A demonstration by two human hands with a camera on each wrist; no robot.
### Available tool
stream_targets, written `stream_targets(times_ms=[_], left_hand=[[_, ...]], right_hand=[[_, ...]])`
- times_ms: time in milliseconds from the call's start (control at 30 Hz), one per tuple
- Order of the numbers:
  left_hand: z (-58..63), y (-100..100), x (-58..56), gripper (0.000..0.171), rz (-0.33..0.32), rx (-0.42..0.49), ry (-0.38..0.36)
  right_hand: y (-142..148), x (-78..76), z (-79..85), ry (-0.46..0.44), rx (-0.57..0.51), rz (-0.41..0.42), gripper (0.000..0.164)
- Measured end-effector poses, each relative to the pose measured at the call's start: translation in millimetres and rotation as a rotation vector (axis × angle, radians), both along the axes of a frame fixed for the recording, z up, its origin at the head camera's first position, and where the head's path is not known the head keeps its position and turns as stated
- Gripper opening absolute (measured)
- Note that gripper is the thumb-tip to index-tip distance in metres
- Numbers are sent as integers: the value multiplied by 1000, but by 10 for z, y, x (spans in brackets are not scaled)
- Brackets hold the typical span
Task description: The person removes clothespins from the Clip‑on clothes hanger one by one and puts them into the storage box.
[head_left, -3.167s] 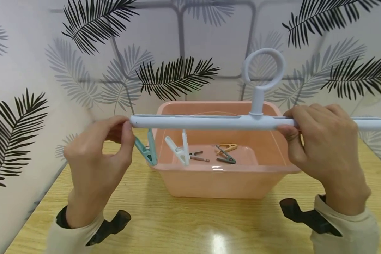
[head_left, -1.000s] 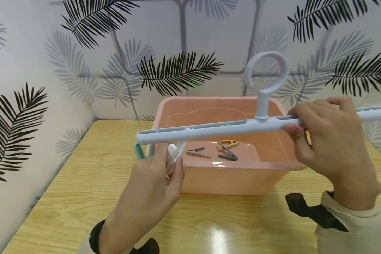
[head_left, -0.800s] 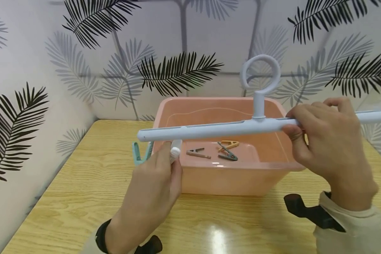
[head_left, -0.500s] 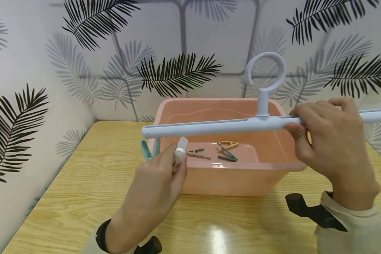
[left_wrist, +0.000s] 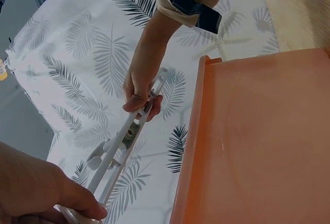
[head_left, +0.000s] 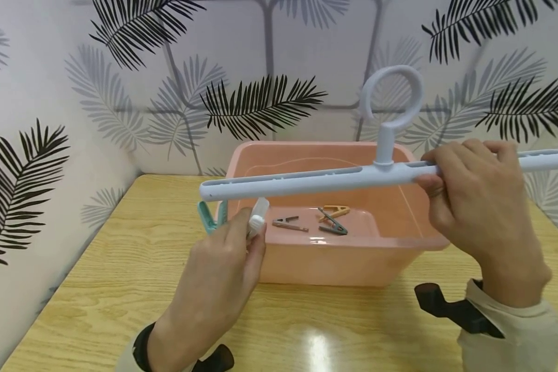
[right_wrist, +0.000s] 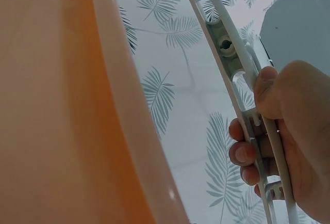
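My right hand [head_left: 485,201] grips a pale blue-white clothes hanger [head_left: 307,182], a slotted bar with a ring hook on top. The bar is held up over the basin, its left end a little lower. Beneath the left part of the bar, my left hand [head_left: 214,279] pinches a white clothespin [head_left: 259,214] between thumb and fingers. A teal clothespin [head_left: 211,219] hangs under the bar's left end, partly hidden behind that hand. In the right wrist view, fingers [right_wrist: 242,153] wrap round the hanger's hollow underside.
A pink plastic basin [head_left: 335,263] stands on the wooden table [head_left: 121,258] below the hanger. Inside it lie a greyish clothespin [head_left: 289,224], a yellow clothespin [head_left: 338,211] and a dark green clothespin [head_left: 335,227]. Leaf-patterned cloth [head_left: 316,62] covers the wall behind.
My left hand has left the bar's left end, moving right and down to pinch the white clothespin. The bar has tilted, its left end lower; over the last second both have shifted only slightly.
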State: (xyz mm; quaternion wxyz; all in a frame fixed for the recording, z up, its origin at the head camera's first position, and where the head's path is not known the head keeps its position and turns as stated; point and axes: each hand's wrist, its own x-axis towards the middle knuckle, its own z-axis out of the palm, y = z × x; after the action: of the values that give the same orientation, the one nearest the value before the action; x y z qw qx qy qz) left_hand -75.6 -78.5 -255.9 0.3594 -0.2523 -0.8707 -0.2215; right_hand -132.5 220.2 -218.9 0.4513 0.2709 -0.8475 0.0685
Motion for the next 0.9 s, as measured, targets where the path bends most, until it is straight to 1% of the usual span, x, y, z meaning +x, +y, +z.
stream_targets(times_ms=[33,167,267,333,433,500,567,700,733,900], left_hand=[[2,-1,1,15,1,0,-1],[10,-2,6,18,-1,5,-12],[12,-1,8,17,-6,13,-18],[10,-3,9,16,-7,13,-10],[12,-6,10,14,-15,19,-10],[16,-10,12,15,-21,17,-7],[23,-17,13,16,-26,19,-9],[27,-24,23,17,-40,23,-13],[27,-24,27,16,-41,21,-11],[30,-18,58,15,-41,8,5]], right_hand=[[-1,1,0,7,3,-3,54],[-19,-14,-7,59,-42,13,54],[-12,-17,-15,73,-64,-9,52],[-4,-27,-23,92,-102,-29,52],[19,-38,-27,117,-152,-60,55],[33,-47,-30,132,-178,-66,58],[41,-52,-30,131,-176,-67,60],[39,-64,-28,126,-169,-60,57],[40,-64,-23,119,-159,-61,55],[56,-63,-22,109,-139,-72,53]])
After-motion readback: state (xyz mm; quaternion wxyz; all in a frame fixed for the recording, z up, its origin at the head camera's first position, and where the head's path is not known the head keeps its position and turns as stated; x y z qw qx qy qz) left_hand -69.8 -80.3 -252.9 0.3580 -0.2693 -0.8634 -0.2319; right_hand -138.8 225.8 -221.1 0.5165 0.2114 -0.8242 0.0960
